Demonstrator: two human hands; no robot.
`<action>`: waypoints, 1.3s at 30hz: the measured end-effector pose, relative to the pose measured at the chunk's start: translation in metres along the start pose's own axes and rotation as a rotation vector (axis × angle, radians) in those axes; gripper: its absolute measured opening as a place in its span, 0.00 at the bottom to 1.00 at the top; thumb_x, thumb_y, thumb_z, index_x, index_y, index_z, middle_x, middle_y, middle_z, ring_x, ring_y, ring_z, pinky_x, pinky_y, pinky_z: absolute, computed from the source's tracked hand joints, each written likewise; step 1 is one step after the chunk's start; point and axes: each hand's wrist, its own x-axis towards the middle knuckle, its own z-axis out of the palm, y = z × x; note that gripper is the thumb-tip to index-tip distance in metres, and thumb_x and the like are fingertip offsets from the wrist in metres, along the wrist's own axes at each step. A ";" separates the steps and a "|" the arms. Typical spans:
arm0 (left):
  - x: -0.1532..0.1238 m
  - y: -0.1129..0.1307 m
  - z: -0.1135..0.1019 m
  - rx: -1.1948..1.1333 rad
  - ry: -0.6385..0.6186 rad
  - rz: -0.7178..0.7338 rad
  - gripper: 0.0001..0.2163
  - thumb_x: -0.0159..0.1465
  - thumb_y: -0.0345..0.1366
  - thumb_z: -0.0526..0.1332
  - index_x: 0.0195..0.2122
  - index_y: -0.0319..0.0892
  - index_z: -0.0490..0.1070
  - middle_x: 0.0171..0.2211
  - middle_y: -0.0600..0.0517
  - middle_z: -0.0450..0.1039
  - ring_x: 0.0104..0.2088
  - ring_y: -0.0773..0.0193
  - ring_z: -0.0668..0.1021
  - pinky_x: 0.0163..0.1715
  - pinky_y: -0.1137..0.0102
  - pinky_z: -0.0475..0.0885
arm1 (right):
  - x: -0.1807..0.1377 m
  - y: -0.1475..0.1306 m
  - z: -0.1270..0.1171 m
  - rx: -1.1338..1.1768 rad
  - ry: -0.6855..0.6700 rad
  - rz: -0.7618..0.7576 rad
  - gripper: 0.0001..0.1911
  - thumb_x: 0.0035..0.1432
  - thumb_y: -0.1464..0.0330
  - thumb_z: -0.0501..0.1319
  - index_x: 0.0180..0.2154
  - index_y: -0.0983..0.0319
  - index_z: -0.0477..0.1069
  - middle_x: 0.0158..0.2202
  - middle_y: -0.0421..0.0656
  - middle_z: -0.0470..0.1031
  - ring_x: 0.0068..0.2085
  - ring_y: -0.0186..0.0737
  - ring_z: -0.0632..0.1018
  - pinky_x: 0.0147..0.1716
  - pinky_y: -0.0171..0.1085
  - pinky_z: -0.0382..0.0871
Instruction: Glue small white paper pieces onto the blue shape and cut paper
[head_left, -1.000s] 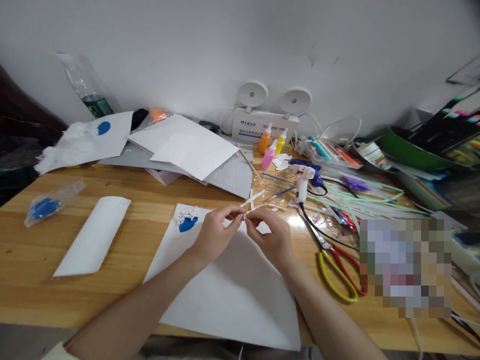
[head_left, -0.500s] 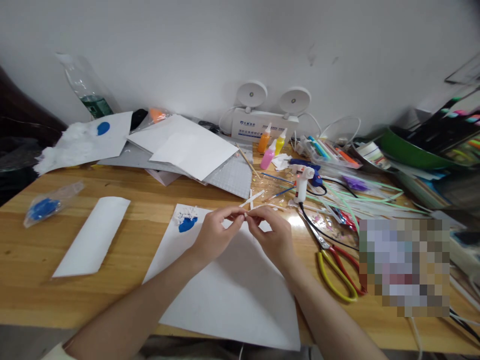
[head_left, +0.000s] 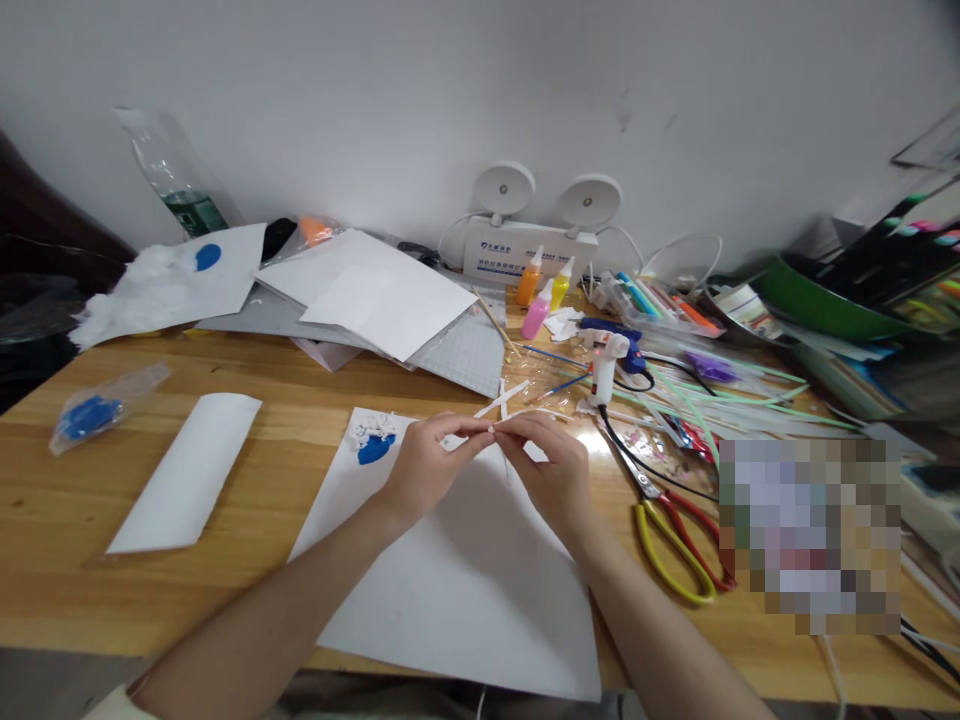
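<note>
Above the far edge of a large white paper sheet [head_left: 450, 590], my left hand [head_left: 431, 465] and my right hand [head_left: 551, 470] meet at their fingertips. Both are closed in a pinch on a small white piece [head_left: 492, 430], mostly hidden by the fingers; its material is too small to make out. Just beyond the fingers lie crossed white strips [head_left: 504, 400]. On the sheet's upper left corner, left of my left hand, sit a blue patch [head_left: 375, 449] and a crumbly white clump [head_left: 373, 428].
Scissors [head_left: 664, 530] with red and yellow handles lie right of the sheet. Behind them stands a white glue gun [head_left: 602, 365] with a black cord. A curved white paper piece [head_left: 187, 475] and a bag of blue material [head_left: 94, 415] lie left. Small paint bottles [head_left: 537, 312] stand behind.
My fingers have shifted slightly around the small white piece, and the left thumb and index finger look straighter and closer together. The things on the table stay where they were.
</note>
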 end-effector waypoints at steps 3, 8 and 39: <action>0.001 0.001 -0.001 -0.077 -0.032 -0.030 0.08 0.52 0.39 0.61 0.30 0.42 0.74 0.30 0.52 0.76 0.33 0.64 0.76 0.35 0.71 0.71 | 0.001 0.001 -0.001 0.050 -0.004 0.024 0.05 0.51 0.74 0.58 0.29 0.60 0.72 0.28 0.42 0.73 0.30 0.35 0.72 0.30 0.35 0.67; 0.002 0.000 0.000 -0.241 -0.077 -0.086 0.08 0.53 0.38 0.60 0.31 0.40 0.74 0.29 0.51 0.76 0.32 0.64 0.76 0.35 0.71 0.70 | 0.001 0.000 -0.003 0.172 -0.014 0.088 0.06 0.51 0.74 0.60 0.29 0.58 0.73 0.28 0.41 0.74 0.30 0.35 0.73 0.31 0.35 0.66; 0.002 -0.001 -0.003 -0.224 -0.076 0.126 0.04 0.52 0.32 0.62 0.30 0.44 0.74 0.30 0.52 0.69 0.33 0.66 0.73 0.36 0.70 0.66 | 0.002 -0.008 -0.008 0.206 -0.074 0.111 0.03 0.49 0.71 0.58 0.25 0.61 0.68 0.23 0.40 0.69 0.26 0.33 0.70 0.27 0.35 0.64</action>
